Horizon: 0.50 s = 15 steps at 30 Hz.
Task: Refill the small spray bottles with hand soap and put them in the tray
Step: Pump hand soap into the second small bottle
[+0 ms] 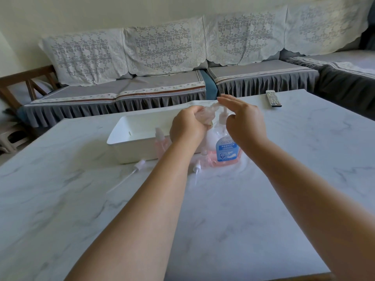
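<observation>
A hand soap pump bottle (226, 152) with a blue label and pink soap stands on the marble table. My left hand (189, 126) grips a small clear spray bottle (207, 116) and holds it tilted under the pump's spout. My right hand (244, 120) hovers flat over the pump head (224, 112), fingers spread. Another small pink spray bottle (161, 144) stands in front of the white tray (129, 138). Between my forearms a third small bottle (205, 158) stands beside the soap bottle. Two white spray caps with tubes (140, 165) (196, 166) lie on the table.
A remote control (273, 98) lies at the table's far right. A grey sofa with lace covers (162, 74) runs behind the table. A small stool (10, 136) stands at the far left on the floor.
</observation>
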Available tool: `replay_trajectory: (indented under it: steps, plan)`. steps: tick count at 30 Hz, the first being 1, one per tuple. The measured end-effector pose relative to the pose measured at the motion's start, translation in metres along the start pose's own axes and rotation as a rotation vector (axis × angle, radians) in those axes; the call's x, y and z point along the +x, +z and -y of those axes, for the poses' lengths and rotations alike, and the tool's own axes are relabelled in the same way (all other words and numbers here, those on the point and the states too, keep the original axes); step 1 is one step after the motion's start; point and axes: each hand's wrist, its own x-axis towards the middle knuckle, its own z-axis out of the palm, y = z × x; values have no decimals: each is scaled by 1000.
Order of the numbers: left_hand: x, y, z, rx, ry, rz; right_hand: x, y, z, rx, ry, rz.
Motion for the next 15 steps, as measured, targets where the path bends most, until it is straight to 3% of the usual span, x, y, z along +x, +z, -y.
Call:
replay_trajectory:
  steps: [15]
  plan:
    - [-3, 2, 1, 39, 15, -8, -8, 12, -6, -27, -28, -86]
